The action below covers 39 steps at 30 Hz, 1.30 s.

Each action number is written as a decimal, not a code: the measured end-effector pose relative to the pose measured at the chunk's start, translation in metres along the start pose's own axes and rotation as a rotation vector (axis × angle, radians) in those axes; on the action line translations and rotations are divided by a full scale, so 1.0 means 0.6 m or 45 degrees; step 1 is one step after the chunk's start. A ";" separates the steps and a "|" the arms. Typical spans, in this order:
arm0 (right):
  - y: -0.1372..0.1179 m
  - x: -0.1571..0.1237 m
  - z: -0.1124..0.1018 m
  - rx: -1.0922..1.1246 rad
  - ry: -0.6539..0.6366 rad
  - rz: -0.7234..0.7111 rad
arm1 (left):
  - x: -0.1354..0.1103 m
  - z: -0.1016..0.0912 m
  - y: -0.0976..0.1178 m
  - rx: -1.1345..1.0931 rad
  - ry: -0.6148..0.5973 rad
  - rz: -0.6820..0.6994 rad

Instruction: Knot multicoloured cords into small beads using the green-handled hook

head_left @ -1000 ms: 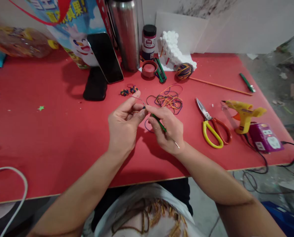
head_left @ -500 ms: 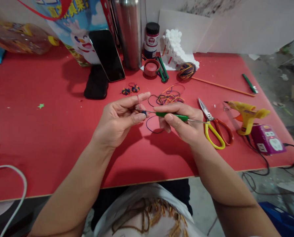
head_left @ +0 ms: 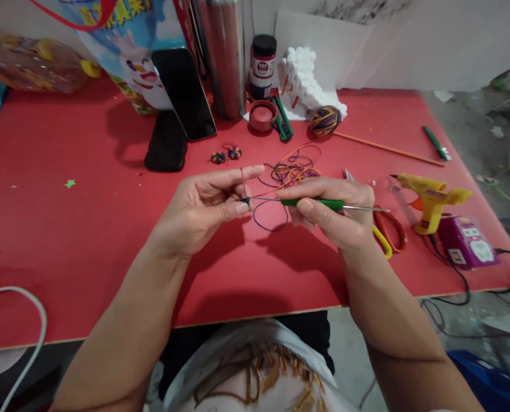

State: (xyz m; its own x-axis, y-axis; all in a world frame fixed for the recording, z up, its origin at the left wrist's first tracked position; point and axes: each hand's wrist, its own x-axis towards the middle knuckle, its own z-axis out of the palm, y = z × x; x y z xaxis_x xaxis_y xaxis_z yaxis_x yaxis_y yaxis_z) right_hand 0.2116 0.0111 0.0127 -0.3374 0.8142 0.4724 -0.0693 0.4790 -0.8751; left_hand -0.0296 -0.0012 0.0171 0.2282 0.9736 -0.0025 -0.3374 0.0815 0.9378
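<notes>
My left hand (head_left: 203, 207) pinches a tiny dark knot of multicoloured thread (head_left: 245, 200) between thumb and middle finger, with the index finger stretched out and thread looped over it. My right hand (head_left: 329, 210) grips a green-handled crochet hook (head_left: 310, 202) held level, its metal tip at the knot. A loop of thread (head_left: 269, 216) hangs below, running to a loose tangle of thread (head_left: 293, 169) on the red table (head_left: 87, 229).
Yellow-handled scissors (head_left: 387, 237), a yellow glue gun (head_left: 426, 197) and a purple power strip (head_left: 467, 246) lie to the right. Behind are a thread ball (head_left: 324, 120), two small crocheted pieces (head_left: 226, 154), a phone (head_left: 184, 94), a steel flask (head_left: 223, 57), a jar (head_left: 262, 67).
My right hand turned the hook from steeply tilted to level and drew it rightward, pulling thread out from the knot. My left hand opened its index finger outward.
</notes>
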 end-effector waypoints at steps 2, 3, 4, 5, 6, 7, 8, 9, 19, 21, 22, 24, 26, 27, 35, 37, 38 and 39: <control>0.000 -0.002 0.002 0.008 0.016 -0.011 | 0.001 0.002 -0.001 -0.035 0.022 -0.001; 0.000 -0.003 0.004 0.006 0.032 -0.009 | 0.003 0.004 -0.002 -0.064 0.044 0.002; 0.001 -0.005 0.006 -0.001 0.052 0.002 | 0.004 0.005 -0.003 -0.096 0.068 0.006; 0.002 -0.006 0.008 -0.010 0.078 0.014 | 0.006 0.006 -0.005 -0.129 0.086 0.009; 0.003 -0.007 0.010 -0.016 0.108 0.026 | 0.007 0.007 -0.006 -0.160 0.098 0.011; 0.004 -0.008 0.012 -0.017 0.133 0.036 | 0.008 0.007 -0.007 -0.188 0.104 0.011; 0.006 -0.009 0.013 -0.009 0.146 0.042 | 0.008 0.007 -0.007 -0.210 0.104 0.005; 0.008 -0.009 0.013 0.011 0.147 0.042 | 0.009 0.007 -0.007 -0.225 0.098 -0.003; -0.004 -0.009 0.004 0.067 0.039 0.106 | 0.006 -0.007 0.003 -0.171 -0.050 -0.194; -0.007 -0.008 0.001 0.101 0.024 0.115 | 0.007 -0.010 0.002 -0.127 -0.079 -0.214; -0.007 -0.007 0.000 0.131 0.009 0.114 | 0.007 -0.012 0.001 -0.117 -0.100 -0.227; -0.006 -0.004 -0.002 0.209 -0.028 0.133 | 0.006 -0.014 0.000 -0.113 -0.143 -0.243; -0.003 0.000 -0.002 0.320 -0.059 0.159 | 0.005 -0.014 0.000 -0.107 -0.182 -0.258; -0.001 0.002 -0.002 0.380 -0.070 0.172 | 0.005 -0.014 -0.001 -0.101 -0.198 -0.264; 0.019 0.006 -0.007 0.697 -0.144 0.342 | 0.003 -0.015 -0.005 -0.053 -0.338 -0.230; 0.024 0.004 -0.001 0.774 -0.154 0.395 | 0.001 -0.008 -0.007 -0.040 -0.335 -0.198; 0.026 0.004 0.005 0.822 -0.153 0.425 | -0.001 -0.003 -0.009 -0.042 -0.303 -0.171; 0.027 0.003 0.012 0.873 -0.135 0.453 | -0.002 0.004 -0.010 -0.052 -0.234 -0.134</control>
State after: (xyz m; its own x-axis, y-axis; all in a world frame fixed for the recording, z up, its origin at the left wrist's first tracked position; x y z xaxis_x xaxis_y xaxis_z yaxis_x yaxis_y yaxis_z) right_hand 0.2033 0.0178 -0.0012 -0.5336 0.8287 0.1688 -0.4934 -0.1430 -0.8580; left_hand -0.0254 -0.0035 0.0122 0.4253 0.9044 -0.0329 -0.3388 0.1928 0.9209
